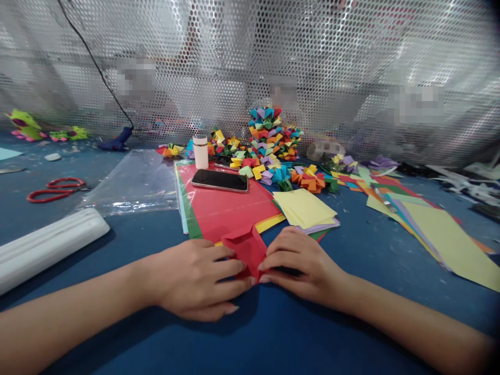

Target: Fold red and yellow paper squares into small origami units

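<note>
A partly folded piece of red paper [250, 249] lies on the blue table between both hands, with creased flaps along its far edge. My left hand [205, 276] presses its fingertips on the left and near side of the paper. From the other side, my right hand [299, 263] pinches the near right corner between thumb and fingers. Just beyond are large sheets of red paper [230, 208] in clear plastic. A stack of small yellow paper squares [304, 207] sits beyond my right hand.
A phone [220, 180] and a white cylinder [200, 153] rest on the red sheets. Folded paper pieces [267, 135] pile up behind. Red-handled scissors [58, 190], a white paper trimmer [50, 245] and a blue glue gun [117, 140] are left; paper strips [449, 234] lie right.
</note>
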`<action>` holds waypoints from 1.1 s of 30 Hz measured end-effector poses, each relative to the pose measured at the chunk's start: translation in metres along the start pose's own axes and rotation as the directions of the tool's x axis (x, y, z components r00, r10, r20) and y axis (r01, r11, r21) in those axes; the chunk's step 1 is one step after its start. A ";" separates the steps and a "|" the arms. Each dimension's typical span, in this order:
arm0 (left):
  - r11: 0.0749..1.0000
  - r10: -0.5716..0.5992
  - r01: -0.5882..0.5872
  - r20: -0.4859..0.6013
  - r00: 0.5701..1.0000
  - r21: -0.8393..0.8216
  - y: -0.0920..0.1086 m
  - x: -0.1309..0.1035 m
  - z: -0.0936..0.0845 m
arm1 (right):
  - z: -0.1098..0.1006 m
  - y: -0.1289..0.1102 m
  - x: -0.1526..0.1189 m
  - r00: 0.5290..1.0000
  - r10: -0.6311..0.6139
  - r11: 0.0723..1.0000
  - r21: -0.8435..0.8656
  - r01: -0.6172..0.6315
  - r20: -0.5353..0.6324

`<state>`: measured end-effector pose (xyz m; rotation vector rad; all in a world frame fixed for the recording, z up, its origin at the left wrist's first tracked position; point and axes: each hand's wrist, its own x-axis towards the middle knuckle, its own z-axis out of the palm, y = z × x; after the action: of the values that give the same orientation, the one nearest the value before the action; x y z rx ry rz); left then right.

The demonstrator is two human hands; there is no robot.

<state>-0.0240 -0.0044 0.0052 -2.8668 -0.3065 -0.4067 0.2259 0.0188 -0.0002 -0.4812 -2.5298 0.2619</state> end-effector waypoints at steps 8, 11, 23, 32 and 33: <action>1.000 -0.015 0.014 0.032 0.999 0.009 0.001 0.001 -0.001 | 0.000 0.000 0.001 0.998 -0.056 0.995 -0.083 0.057 0.013; 1.000 -0.019 0.019 0.037 0.999 0.001 0.000 0.001 -0.001 | 0.000 0.001 0.001 0.997 -0.061 0.993 -0.101 0.065 0.037; 0.999 -0.035 0.034 0.083 0.996 0.013 0.001 0.003 -0.002 | -0.002 -0.004 0.003 0.994 -0.095 0.991 -0.087 0.099 0.047; 1.000 -0.031 0.030 0.073 0.997 0.005 0.001 0.004 -0.003 | -0.009 -0.010 0.002 0.978 -0.195 0.972 -0.116 0.203 0.076; 1.000 -0.029 0.029 0.068 0.997 0.000 0.001 0.004 -0.003 | -0.009 -0.010 0.003 0.980 -0.189 0.974 -0.118 0.195 0.061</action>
<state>-0.0210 -0.0055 0.0087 -2.8846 -0.3604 -0.3151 0.2260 0.0114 0.0119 -0.2756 -2.6293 0.0447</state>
